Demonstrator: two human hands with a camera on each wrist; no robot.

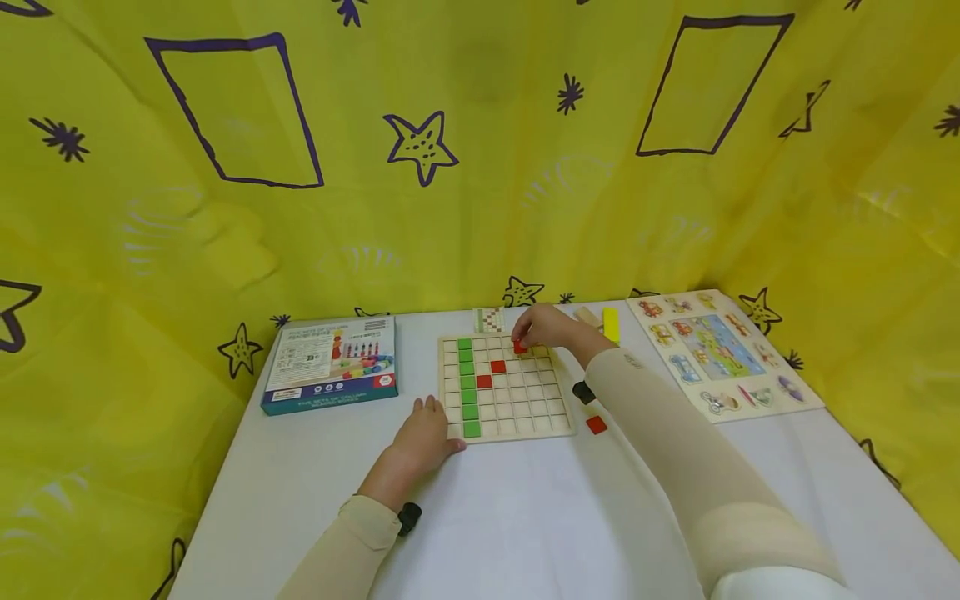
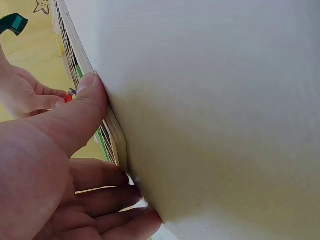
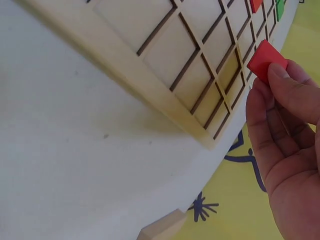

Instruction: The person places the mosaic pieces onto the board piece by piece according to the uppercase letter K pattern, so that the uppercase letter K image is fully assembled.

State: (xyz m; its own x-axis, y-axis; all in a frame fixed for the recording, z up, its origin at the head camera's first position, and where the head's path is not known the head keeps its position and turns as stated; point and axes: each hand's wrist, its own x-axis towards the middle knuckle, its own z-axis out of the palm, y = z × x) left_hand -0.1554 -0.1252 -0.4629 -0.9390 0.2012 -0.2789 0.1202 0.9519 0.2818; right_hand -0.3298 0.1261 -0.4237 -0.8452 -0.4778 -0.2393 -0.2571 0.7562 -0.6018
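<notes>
We see right hand (image 1: 546, 327) pinching red tile (image 3: 265, 57) at grid board (image 1: 517, 410), toward twelve o'clock; left hand (image 1: 420, 437), thumb and fingers apart, touches its eight-o'clock corner.

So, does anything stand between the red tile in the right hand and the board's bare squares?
Nothing visible does. The right hand pinches the red tile at the far side of the board, with bare squares beside it; the left hand touches the near left corner, well clear.
</notes>
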